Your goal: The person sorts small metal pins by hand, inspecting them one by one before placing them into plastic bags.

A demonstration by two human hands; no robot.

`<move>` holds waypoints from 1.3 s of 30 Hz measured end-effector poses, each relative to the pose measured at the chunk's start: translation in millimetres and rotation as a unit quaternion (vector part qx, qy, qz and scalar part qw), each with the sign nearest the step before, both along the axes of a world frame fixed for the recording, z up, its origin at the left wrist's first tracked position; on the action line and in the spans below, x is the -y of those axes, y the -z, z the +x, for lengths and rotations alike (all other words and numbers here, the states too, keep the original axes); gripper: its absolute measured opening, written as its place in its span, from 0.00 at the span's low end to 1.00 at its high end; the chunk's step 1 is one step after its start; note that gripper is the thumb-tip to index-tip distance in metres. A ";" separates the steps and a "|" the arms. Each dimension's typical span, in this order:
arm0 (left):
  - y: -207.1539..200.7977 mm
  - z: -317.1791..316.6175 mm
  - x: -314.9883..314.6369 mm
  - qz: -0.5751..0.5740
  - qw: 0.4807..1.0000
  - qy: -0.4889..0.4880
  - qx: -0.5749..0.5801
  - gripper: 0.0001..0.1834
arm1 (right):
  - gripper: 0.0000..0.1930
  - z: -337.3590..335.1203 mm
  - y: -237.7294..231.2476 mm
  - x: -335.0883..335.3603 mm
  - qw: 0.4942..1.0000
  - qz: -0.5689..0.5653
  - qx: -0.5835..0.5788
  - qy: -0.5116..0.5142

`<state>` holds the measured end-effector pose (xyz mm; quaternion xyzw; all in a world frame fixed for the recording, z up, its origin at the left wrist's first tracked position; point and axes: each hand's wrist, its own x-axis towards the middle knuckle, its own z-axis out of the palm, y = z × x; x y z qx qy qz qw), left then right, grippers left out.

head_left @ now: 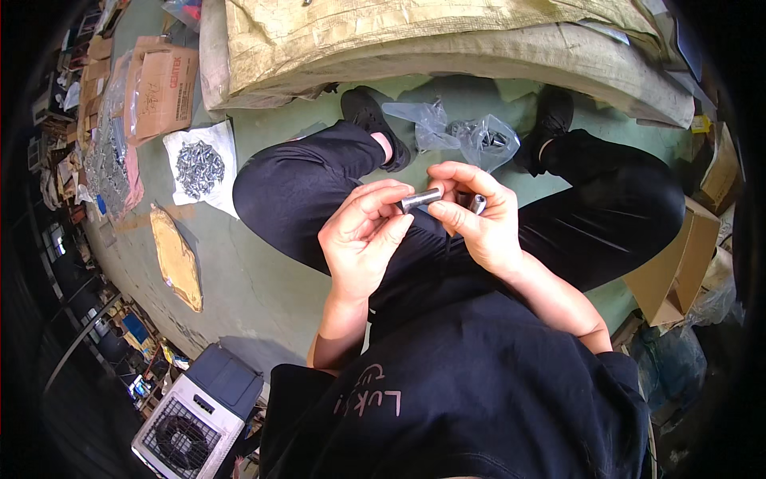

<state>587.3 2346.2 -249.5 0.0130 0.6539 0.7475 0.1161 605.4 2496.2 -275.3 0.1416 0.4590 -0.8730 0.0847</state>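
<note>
Over my lap, a small grey metal cylinder point(420, 199), like a pin or sleeve, lies level between both hands. Its wider left end is pinched by the fingertips of my left hand point(357, 239). The fingertips of my right hand point(493, 227) reach its other end. A second small metal cylinder point(478, 204) with a hole in its end is held in my right fingers, and a further dark piece beside it is mostly hidden. On the floor between my feet, a clear plastic bag point(488, 145) holds several dark metal pieces.
Left on the floor, a white sheet point(227, 152) carries a heap of small metal parts point(199, 169), near a cardboard box point(163, 89) and a flat tan piece point(177, 259). A fabric-covered surface point(447, 56) stands ahead. A fan unit point(191, 423) is lower left; an open carton point(678, 259) is right.
</note>
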 end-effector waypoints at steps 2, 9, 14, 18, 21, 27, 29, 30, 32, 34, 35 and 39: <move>0.0 0.5 1.6 -0.015 1.000 0.007 -0.015 0.15 | 0.15 1.3 1.7 -0.4 1.000 0.002 -0.001 -0.003; -0.5 -0.1 2.9 -0.114 0.984 0.032 -0.131 0.15 | 0.14 3.6 1.6 -0.6 0.999 0.037 0.005 -0.027; -3.2 -1.8 -2.2 -0.198 0.954 0.018 -0.222 0.12 | 0.13 4.3 1.7 -2.3 0.998 0.050 -0.001 -0.028; -1.2 -3.5 0.4 -0.253 0.921 0.014 -0.296 0.10 | 0.13 2.9 0.3 -0.5 0.998 0.047 -0.004 -0.030; -2.1 -5.3 8.5 -0.270 0.909 0.014 -0.318 0.11 | 0.13 0.8 0.4 5.2 0.998 0.039 -0.011 -0.037; -16.7 -3.2 87.1 -0.075 0.965 -0.237 -0.085 0.14 | 0.14 0.7 -2.6 12.4 0.998 0.011 0.061 -0.017; -12.7 -10.0 150.6 0.029 0.924 -0.380 -0.017 0.13 | 0.13 1.7 3.0 10.9 0.998 -0.003 0.069 0.003; -0.3 -9.5 182.7 0.075 0.906 -0.417 -0.011 0.13 | 0.12 2.2 6.7 12.7 0.996 -0.009 0.086 0.008; 42.1 -6.5 228.9 0.061 0.853 -0.513 0.081 0.13 | 0.11 0.6 9.7 16.6 0.996 -0.020 0.083 -0.007; 102.6 2.2 262.4 0.070 0.811 -0.556 0.170 0.15 | 0.11 -1.5 11.0 24.9 0.996 -0.007 0.091 -0.017; 125.8 1.5 266.5 0.075 0.798 -0.568 0.187 0.16 | 0.11 -2.7 10.8 26.6 0.995 -0.007 0.097 -0.028; 175.8 -11.0 272.3 0.120 0.775 -0.591 0.187 0.16 | 0.10 -3.7 9.4 28.7 0.993 0.004 0.108 -0.046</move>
